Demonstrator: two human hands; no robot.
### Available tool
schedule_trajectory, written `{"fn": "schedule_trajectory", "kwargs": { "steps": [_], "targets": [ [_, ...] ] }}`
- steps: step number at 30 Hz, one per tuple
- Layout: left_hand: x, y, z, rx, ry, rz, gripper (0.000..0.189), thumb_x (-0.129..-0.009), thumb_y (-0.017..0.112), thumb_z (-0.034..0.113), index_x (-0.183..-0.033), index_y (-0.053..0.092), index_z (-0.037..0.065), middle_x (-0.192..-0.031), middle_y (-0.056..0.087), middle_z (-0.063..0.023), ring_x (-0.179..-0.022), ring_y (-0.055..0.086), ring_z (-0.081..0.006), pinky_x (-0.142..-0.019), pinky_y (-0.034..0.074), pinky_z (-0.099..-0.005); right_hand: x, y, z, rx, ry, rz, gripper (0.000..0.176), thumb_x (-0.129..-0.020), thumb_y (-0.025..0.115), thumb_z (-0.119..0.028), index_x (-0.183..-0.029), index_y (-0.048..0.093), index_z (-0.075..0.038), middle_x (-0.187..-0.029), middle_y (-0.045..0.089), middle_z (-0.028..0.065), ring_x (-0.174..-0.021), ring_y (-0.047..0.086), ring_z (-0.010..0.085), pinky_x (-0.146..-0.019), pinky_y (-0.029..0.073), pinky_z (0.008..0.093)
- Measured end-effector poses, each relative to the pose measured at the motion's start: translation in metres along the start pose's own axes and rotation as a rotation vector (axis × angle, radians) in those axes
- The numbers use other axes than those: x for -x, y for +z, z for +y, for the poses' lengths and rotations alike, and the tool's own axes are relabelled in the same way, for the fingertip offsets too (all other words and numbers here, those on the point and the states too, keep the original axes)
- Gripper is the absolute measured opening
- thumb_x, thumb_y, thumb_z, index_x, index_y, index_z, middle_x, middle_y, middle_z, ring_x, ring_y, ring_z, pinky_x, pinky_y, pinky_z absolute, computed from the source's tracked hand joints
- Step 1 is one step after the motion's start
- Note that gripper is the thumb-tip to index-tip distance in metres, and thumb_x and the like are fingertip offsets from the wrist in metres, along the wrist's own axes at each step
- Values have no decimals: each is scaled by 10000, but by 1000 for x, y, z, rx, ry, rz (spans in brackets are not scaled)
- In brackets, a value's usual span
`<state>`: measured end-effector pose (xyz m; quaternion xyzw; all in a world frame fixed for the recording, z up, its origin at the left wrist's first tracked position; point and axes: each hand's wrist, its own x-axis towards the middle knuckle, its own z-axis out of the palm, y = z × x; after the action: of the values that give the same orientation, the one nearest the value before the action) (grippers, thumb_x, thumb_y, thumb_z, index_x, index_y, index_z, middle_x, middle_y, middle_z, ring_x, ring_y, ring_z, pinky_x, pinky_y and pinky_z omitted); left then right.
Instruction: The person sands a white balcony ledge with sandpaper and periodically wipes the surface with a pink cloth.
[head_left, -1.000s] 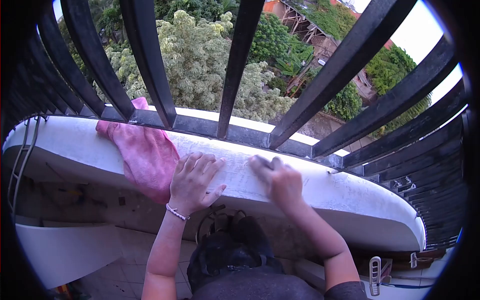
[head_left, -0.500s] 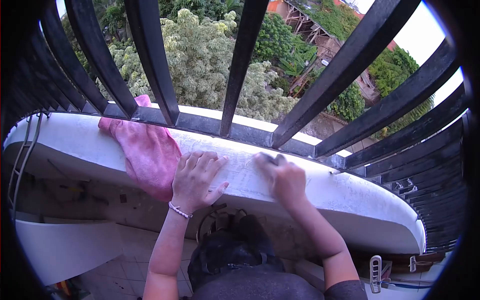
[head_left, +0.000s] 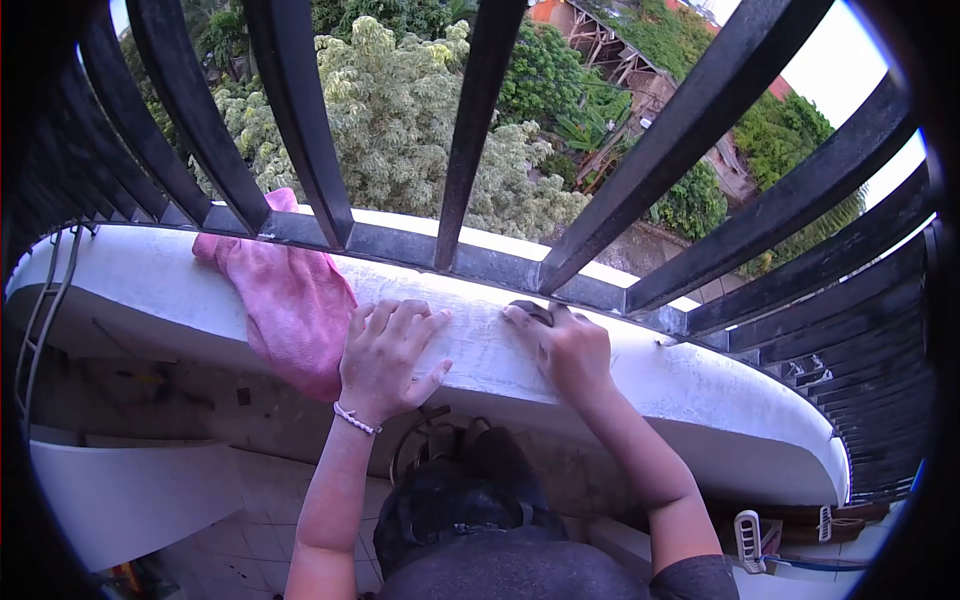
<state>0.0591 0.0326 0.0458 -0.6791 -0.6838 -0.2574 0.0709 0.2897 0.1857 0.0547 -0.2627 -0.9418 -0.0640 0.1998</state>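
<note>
On ledge (head_left: 480,350), right fingers (head_left: 517,317), dark object (head_left: 533,311), shifted

The right hand (head_left: 576,355) hides (partly) a dark object (head_left: 533,312).

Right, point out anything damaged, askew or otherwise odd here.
The white ledge has greyish scuffs and streaks between the left hand and right hand, so it looks worn or dirty there. The pink cloth hangs crumpled over its near edge, one end poking out beyond the black bottom rail.
</note>
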Motion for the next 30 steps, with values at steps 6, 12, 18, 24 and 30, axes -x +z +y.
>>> {"fn": "schedule_trajectory", "kwargs": {
  "steps": [6, 12, 18, 24, 30],
  "targets": [
    [-1, -1, 3, -12, -27, 32, 506, -860, 691, 480, -1285, 693, 205, -1178, 619, -19, -1142, 567, -229, -1034, 391, -462, 3, -5, -6, 0, -69, -19, 365, -960, 661, -205, -1275, 767, -355, -848, 635, 46, -598, 646, 196, -494, 517, 339],
    [-2, -1, 4, -3, -43, 29, 500, -854, 698, 474, -1272, 698, 199, -1172, 621, -15, -1138, 570, -227, -1021, 391, -463, 0, -14, -14, -30, -118, -50, 379, -949, 664, -205, -1289, 762, -342, -857, 657, 67, -648, 695, 213, -520, 536, 346],
    [-2, -1, 4, 15, -44, 32, 494, -845, 713, 461, -1260, 702, 194, -1167, 627, -14, -1134, 574, -226, -1010, 392, -461, 3, -10, -16, -92, -54, -88, 378, -960, 649, -192, -1280, 760, -360, -924, 703, 81, -682, 723, 242, -552, 570, 371],
    [-1, 1, 2, 19, -38, 43, 515, -833, 691, 453, -1265, 719, 174, -1167, 635, -28, -1136, 571, -253, -1010, 392, -458, 1, -11, -7, -110, 80, -104, 347, -972, 649, -186, -1275, 765, -311, -922, 702, 95, -664, 721, 258, -572, 580, 383],
    [-2, 1, 2, 17, -64, 64, 485, -841, 717, 437, -1251, 702, 180, -1163, 630, -27, -1118, 579, -236, -992, 400, -456, -1, -12, -10, -93, 64, -86, 416, -907, 704, -142, -1270, 781, -330, -888, 676, 44, -650, 702, 235, -587, 582, 369]
  ]
}}
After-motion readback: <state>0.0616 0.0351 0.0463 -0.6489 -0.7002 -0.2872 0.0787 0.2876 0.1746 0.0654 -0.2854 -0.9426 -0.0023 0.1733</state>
